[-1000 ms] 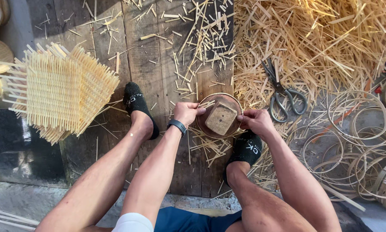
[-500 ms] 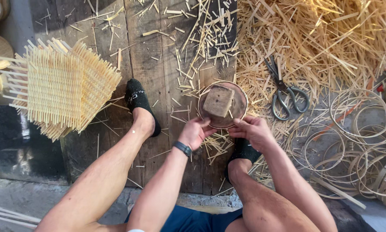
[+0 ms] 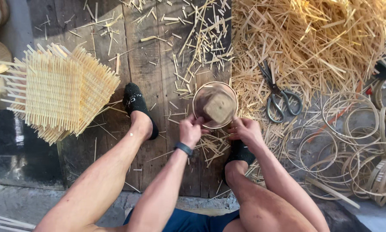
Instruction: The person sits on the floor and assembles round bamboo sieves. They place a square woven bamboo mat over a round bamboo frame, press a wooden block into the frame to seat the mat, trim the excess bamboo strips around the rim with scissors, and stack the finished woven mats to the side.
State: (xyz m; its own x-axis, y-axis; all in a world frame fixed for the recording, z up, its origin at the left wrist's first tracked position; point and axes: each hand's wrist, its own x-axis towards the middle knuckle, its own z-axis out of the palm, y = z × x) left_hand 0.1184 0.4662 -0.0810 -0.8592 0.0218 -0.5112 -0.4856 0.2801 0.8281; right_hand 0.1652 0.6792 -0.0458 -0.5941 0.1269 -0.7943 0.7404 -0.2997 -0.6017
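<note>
Weathered wooden planks (image 3: 145, 64) strewn with bamboo offcuts serve as the workplace for a seated person, seen from above, legs spread and feet in black socks planted on the boards. Between the feet sits a round bamboo-rimmed frame (image 3: 214, 104) with a squarish wooden block (image 3: 219, 107) resting inside it; both hands meet at its near edge. The left hand (image 3: 190, 130), a dark band at the wrist, has its fingers curled narrowly onto the near-left rim, pinching it or a splint there; exactly what lies between the fingertips cannot be made out. The right hand (image 3: 245, 130) grips the near-right rim in a similar closed pinch, its forearm angled in over the right knee. Judging by the surroundings, the work seems well underway yet far from over: a stack of woven bamboo mats (image 3: 60, 92) lies finished at the left, while a heap of loose bamboo splints (image 3: 321, 38) fills the far right and a tangle of thin bamboo hoops (image 3: 351, 146) waits at the right. Scissors (image 3: 278, 96) lie just right of the frame, well apart from either hand. The frame in hand appears to be mid-assembly, its rim being fitted rather than finished.
</note>
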